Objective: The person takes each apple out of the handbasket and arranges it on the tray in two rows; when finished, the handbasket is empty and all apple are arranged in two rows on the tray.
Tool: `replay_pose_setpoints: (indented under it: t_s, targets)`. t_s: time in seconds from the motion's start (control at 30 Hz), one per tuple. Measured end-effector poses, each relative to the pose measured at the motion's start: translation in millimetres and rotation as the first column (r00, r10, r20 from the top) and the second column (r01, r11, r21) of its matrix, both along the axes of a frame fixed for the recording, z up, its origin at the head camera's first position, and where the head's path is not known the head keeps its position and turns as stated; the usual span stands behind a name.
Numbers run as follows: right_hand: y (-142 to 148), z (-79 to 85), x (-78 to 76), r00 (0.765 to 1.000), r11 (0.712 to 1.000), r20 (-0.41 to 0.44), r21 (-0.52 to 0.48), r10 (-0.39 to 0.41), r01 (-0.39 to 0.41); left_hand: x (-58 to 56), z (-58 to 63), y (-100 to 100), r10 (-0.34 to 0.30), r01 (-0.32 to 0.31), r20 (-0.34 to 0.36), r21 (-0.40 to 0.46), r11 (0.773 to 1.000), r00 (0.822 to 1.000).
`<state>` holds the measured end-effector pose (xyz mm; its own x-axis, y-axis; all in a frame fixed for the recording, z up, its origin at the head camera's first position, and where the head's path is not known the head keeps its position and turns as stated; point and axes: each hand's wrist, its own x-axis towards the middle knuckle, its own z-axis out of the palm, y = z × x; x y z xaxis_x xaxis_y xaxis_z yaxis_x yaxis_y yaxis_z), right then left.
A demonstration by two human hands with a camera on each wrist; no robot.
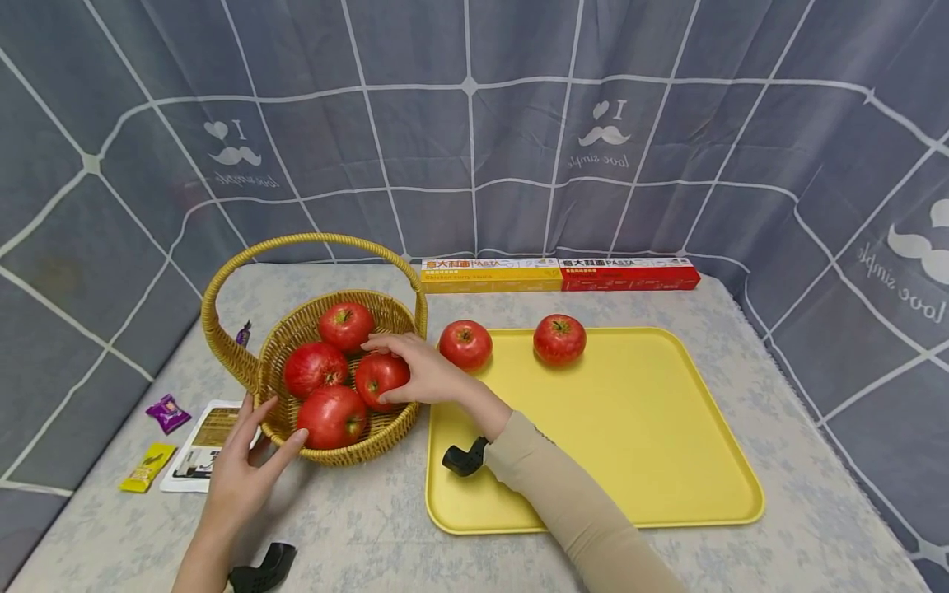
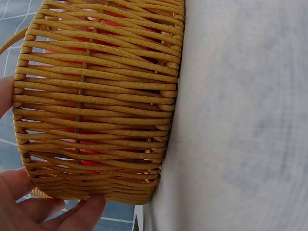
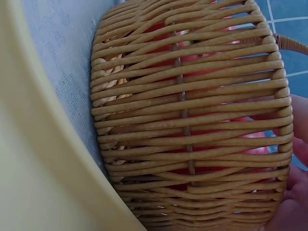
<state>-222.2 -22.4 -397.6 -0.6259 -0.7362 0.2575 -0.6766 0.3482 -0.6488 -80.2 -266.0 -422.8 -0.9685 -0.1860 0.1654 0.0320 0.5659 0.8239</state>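
Reaching in from the right, the person's right hand (image 1: 418,369) has its thumb and fingers curled round a red apple (image 1: 380,381) inside the woven basket (image 1: 363,451). I can't tell from here whether that fruit rests on the bottom. Three others share the basket: a far apple (image 1: 345,328), a left apple (image 1: 315,369) and a near apple (image 1: 332,418). The left hand (image 1: 243,465) is spread at the basket's near left side, its fingertips touching the weave and its thumb by the rim. An arched handle (image 1: 319,238) rises above it all.

To the right, a yellow tray (image 1: 630,436) lies on the table (image 1: 356,535), with one loose apple (image 1: 465,346) at its far left corner and a second loose apple (image 1: 559,339) at its far edge. Behind these, a yellow pasta box (image 1: 492,278) and a red pasta box (image 1: 630,277) stand end to end before the grey curtain (image 1: 511,136). Left of the basket are a purple wrapped sweet (image 1: 169,414), a yellow packet (image 1: 148,467) and a white-edged packet (image 1: 202,449).
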Motion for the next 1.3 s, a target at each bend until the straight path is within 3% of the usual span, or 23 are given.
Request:
replay_pose_setpoints:
  t_s: [0.13,0.43,0.83,1.07,1.3]
  targets:
    - [-1,1.5,0.3,1.000,1.000,0.003,0.009,0.013,-0.013,0.2,-0.2,0,0.002,-0.002,-0.002,0.000,1.000,1.000]
    - [-6,3.8,1.5,0.994,0.971,-0.095,0.228,-0.048,0.068,-0.6,0.3,0,0.006,-0.006,0.003,0.006,1.000,1.000]
    - [-11,7.7,7.7,0.981,0.949,-0.180,0.287,-0.077,0.127,-0.5,0.4,0,-0.006,0.006,0.015,0.002,1.000,1.000]
    - [-6,7.4,9.5,0.981,0.962,-0.177,0.245,-0.075,0.118,-0.5,-0.3,1,0.005,-0.005,0.009,0.003,1.000,1.000]
    - [10,14.9,11.4,0.993,0.995,-0.068,0.000,-0.098,0.098,-0.1,0.4,2,0.014,-0.014,0.024,-0.012,1.000,1.000]
